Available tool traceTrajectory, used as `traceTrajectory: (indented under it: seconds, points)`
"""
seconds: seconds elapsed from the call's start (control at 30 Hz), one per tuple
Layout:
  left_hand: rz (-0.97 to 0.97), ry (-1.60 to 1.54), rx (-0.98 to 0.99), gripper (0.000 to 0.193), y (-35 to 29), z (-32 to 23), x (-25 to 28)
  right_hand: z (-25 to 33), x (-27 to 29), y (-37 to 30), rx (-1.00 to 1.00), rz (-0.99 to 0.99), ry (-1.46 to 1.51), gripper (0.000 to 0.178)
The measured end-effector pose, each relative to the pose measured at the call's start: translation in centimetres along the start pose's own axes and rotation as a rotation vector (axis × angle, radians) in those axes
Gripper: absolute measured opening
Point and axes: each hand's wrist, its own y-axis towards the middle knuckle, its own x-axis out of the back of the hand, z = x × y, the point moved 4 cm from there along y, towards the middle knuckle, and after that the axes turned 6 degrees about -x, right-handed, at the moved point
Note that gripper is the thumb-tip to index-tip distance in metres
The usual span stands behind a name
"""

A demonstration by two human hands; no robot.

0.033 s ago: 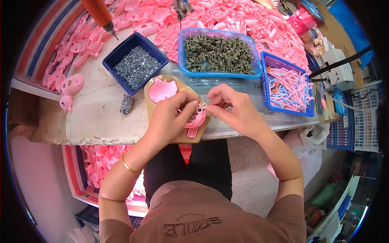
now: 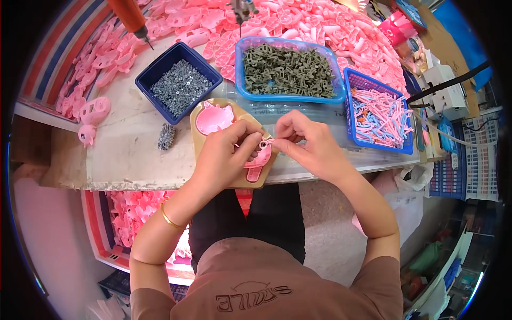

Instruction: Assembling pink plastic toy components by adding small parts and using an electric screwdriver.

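A tan fixture block [image 2: 198, 178] lies at the table's front edge, with a pink plastic shell with small ears [image 2: 214, 118] in its far recess. A second pink shell with a stem [image 2: 254, 174] fills the near recess, partly covered by my fingers. Over that shell, my left hand [image 2: 228, 152] is closed in a pinch, and whatever its fingertips hold is hidden. Thumb and forefinger of my right hand [image 2: 309, 146] pinch a small pink strap with a ring end [image 2: 263, 144]. Its ring sits right beside my left fingertips.
Beyond the fixture stand a navy bin of small metal parts [image 2: 178, 88], a blue tray of dark green clips [image 2: 288, 69] and a blue basket of pink and blue straps [image 2: 378, 120]. Pink parts [image 2: 341, 32] heap behind. An orange screwdriver [image 2: 129, 18] hangs overhead.
The orange screwdriver and the metal tool hanging at top centre have swayed slightly. My hands hold almost the same pose; the right has shifted by a hair.
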Motion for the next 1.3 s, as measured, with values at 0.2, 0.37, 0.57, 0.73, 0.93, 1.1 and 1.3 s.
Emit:
traceTrajectory:
  seconds: [0.2, 0.37, 0.57, 0.73, 0.93, 1.1, 1.3]
  points:
    - [-0.044, 0.114, -0.062, 0.015, -0.3, -0.2, 0.1, 0.5, -0.2, -0.5, 0.035, -0.059, -0.090, 0.021]
    - [0.125, -0.093, 0.064, 0.017, -0.4, -0.2, 0.5, 0.0, -0.6, -0.6, 0.040, 0.002, -0.072, 0.017]
    - [0.259, -0.095, -0.021, 0.024, -0.8, -0.9, 1.3, 1.0, -1.5, -0.4, 0.189, 0.103, -0.161, 0.017]
    - [0.159, -0.027, 0.037, 0.026, -1.8, -0.8, 3.3, 1.8, -3.3, 0.4, 0.315, 0.071, -0.323, 0.017]
    - [-0.250, 0.271, -0.046, 0.021, -3.9, -0.2, 7.9, 2.3, -6.3, 2.5, 0.558, -0.068, -0.720, 0.018]
    - [-0.297, 0.449, -0.179, 0.015, -5.0, 0.3, 8.2, 0.8, -8.5, 3.1, 0.494, -0.040, -0.816, 0.013]
    - [-0.290, 0.554, -0.326, 0.013, -5.1, 0.1, 7.7, 0.9, -8.4, 3.4, 0.532, 0.041, -0.745, 0.012]
